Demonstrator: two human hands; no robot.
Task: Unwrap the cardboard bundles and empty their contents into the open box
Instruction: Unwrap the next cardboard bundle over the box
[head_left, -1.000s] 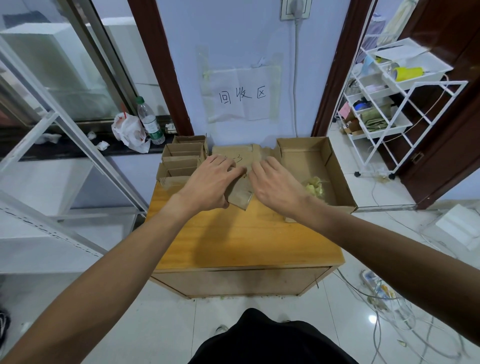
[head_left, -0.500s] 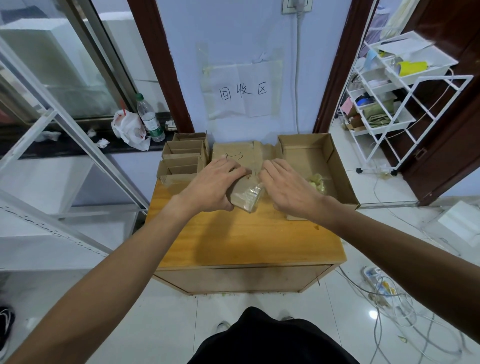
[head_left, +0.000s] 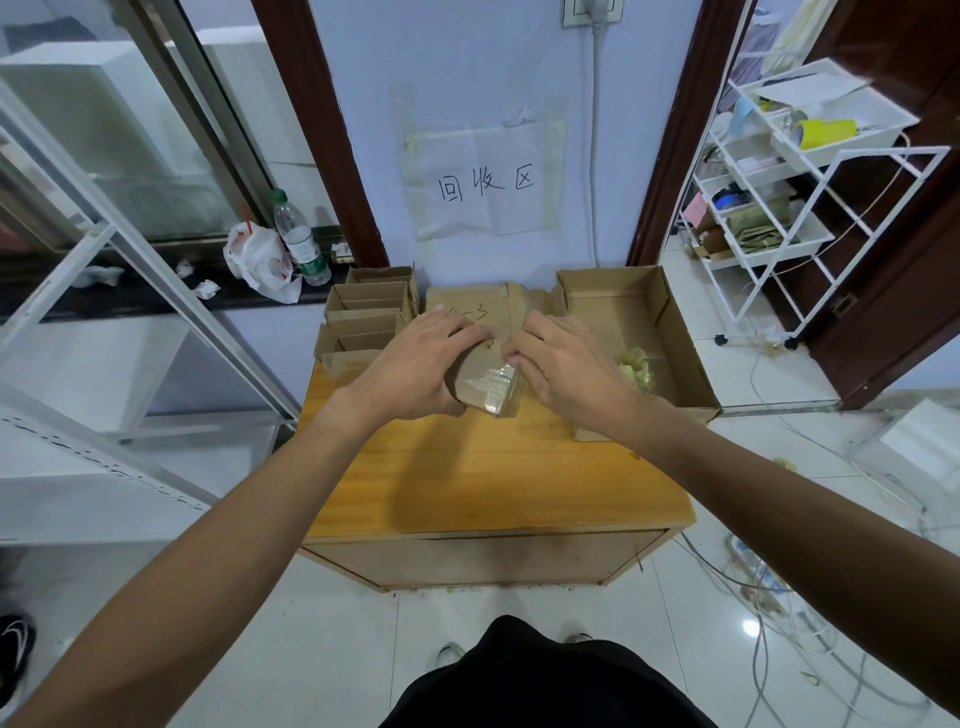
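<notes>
1. Bundle (head_left: 487, 385): a small brown cardboard packet with clear wrap over its near end. It is held just above the middle rear of the surface (head_left: 493, 478), tilted with the wrapped end toward the person.
2. Left hand (head_left: 415, 364) grips the bundle's left side, with the fingers curled over its top and the thumb below.
3. Right hand (head_left: 569, 364) has bent fingertips pinching at the bundle's upper right edge, where the wrap begins.
4. Box (head_left: 680, 332) stands open at the right rear corner, just beside the right hand. Yellow-green bits (head_left: 635, 365) lie inside, near its middle.
5. A flat cardboard sheet (head_left: 470, 301) with handwriting lies behind the bundle, against the wall.
6. Small open cardboard trays (head_left: 363, 317) are stacked at the left rear corner.
7. A paper sign (head_left: 483, 182) with handwritten characters is taped to the wall above.
8. A bottle (head_left: 301, 241) and a white bag (head_left: 257, 257) sit on the dark ledge (head_left: 130, 296) to the left. A white rack (head_left: 789, 208) stands to the right.
</notes>
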